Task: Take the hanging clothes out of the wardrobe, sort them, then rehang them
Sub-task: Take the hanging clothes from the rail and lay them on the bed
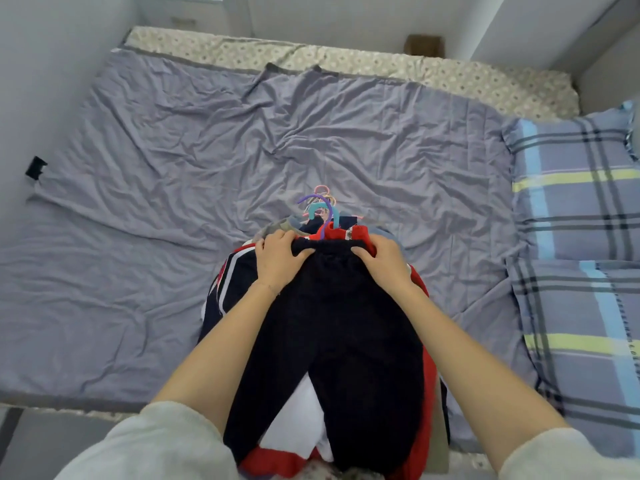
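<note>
Two hands, left hand (277,259) and right hand (381,263), gripped black trousers (332,334) by the waistband; trousers lay atop clothes pile (225,282), hanger hooks (320,206) at its far end.

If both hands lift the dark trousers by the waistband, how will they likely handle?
Probably floppy: the dark trousers already drape and bunch where the left hand and right hand grip the waistband, so the legs should hang limp. The fabric looks thick and soft, so likely not slippery. Lifting may tug the red garment underneath.
</note>
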A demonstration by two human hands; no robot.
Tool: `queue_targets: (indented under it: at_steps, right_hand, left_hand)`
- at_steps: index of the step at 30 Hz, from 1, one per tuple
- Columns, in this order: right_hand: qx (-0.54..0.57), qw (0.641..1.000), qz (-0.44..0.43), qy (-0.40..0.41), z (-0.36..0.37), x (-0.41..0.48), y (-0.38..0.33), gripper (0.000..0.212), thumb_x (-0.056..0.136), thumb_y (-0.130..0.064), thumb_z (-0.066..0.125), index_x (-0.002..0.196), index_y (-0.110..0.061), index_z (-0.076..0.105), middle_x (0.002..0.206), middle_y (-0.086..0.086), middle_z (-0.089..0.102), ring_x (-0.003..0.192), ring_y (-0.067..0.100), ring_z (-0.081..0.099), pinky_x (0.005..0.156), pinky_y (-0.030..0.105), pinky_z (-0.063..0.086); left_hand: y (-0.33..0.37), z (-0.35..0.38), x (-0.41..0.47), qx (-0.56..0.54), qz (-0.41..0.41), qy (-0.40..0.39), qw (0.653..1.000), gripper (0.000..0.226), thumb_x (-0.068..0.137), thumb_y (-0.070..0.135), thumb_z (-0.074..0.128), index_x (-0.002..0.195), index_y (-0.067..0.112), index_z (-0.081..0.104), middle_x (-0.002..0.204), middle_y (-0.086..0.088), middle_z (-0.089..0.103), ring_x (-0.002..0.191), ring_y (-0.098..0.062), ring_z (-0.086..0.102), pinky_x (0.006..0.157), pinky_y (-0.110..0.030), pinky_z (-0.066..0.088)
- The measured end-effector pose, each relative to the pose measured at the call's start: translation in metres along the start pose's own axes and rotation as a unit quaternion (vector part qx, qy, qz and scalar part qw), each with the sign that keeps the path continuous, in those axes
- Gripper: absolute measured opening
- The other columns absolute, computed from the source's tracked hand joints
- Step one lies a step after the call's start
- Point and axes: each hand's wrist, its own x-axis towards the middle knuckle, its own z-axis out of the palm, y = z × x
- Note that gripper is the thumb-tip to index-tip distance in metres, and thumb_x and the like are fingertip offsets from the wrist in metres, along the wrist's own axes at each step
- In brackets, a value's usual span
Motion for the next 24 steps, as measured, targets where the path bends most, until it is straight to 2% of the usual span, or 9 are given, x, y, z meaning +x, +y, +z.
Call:
queue_targets:
  at_steps: [4,7,11,14,17,21,24]
  right_hand:
    - [-0.057,0.997,0.042,0.001,0.026,0.030,0.017,0.027,0.093,-0.034,0.061,0.109,-0.012,0.066,0.099,0.004,0.068,0.094,0.025,0.062,0.085,0.045,0.051]
    - [-0.068,0.996,0.061,0.003,0.038,0.041,0.025,0.027,0.092,-0.024,0.062,0.117,-0.012,0.063,0.105,0.006,0.068,0.102,0.027,0.061,0.089,0.045,0.050]
    - [-0.074,0.995,0.065,0.028,0.044,0.035,0.024,0.046,0.088,-0.018,0.066,0.132,-0.013,0.055,0.129,0.005,0.061,0.122,0.026,0.053,0.100,0.037,0.039]
    - [-0.044,0.997,0.054,0.020,0.044,0.018,0.008,0.050,0.088,-0.016,0.068,0.135,-0.010,0.053,0.133,0.006,0.058,0.127,0.025,0.049,0.109,0.036,0.036]
    - [-0.027,0.999,0.024,-0.002,0.044,0.000,-0.025,0.050,0.090,-0.017,0.065,0.137,-0.012,0.051,0.139,0.005,0.053,0.131,0.025,0.045,0.110,0.045,0.037]
    - [-0.011,0.998,-0.059,-0.009,0.042,-0.032,-0.086,0.049,0.091,-0.019,0.065,0.138,-0.015,0.051,0.139,0.002,0.053,0.132,0.023,0.042,0.111,0.042,0.035]
    - [0.001,0.992,-0.123,-0.041,0.045,-0.062,-0.132,0.049,0.091,-0.019,0.064,0.138,-0.015,0.051,0.139,0.001,0.053,0.132,0.020,0.043,0.112,0.042,0.035]
  left_hand:
    - [-0.018,0.034,0.028,-0.040,-0.004,-0.019,0.999,0.036,0.088,0.050,0.064,0.113,0.024,0.063,0.113,0.004,0.063,0.112,-0.017,0.054,0.112,-0.040,0.026]
    - [-0.029,0.047,0.038,-0.090,-0.016,-0.031,0.995,0.037,0.090,0.042,0.064,0.122,0.023,0.060,0.122,0.005,0.062,0.118,-0.016,0.054,0.114,-0.045,0.027]
    - [-0.035,0.039,0.032,-0.161,0.005,0.016,0.987,0.045,0.091,0.026,0.066,0.134,0.020,0.054,0.134,0.004,0.058,0.126,-0.017,0.051,0.113,-0.047,0.031]
    - [-0.040,0.016,0.013,-0.185,0.020,0.047,0.981,0.049,0.088,0.020,0.069,0.135,0.020,0.054,0.135,0.004,0.058,0.127,-0.018,0.051,0.110,-0.045,0.036]
    - [-0.047,-0.011,-0.019,-0.187,-0.002,0.073,0.980,0.050,0.088,0.021,0.069,0.136,0.021,0.053,0.138,0.003,0.056,0.132,-0.020,0.047,0.115,-0.039,0.028]
    - [-0.055,-0.053,-0.078,-0.211,-0.068,0.122,0.967,0.049,0.093,0.025,0.065,0.139,0.020,0.050,0.145,0.002,0.050,0.139,-0.020,0.039,0.116,-0.049,0.025]
    - [-0.064,-0.087,-0.131,-0.204,-0.108,0.176,0.957,0.050,0.095,0.026,0.061,0.143,0.019,0.047,0.149,0.002,0.045,0.143,-0.019,0.034,0.117,-0.047,0.023]
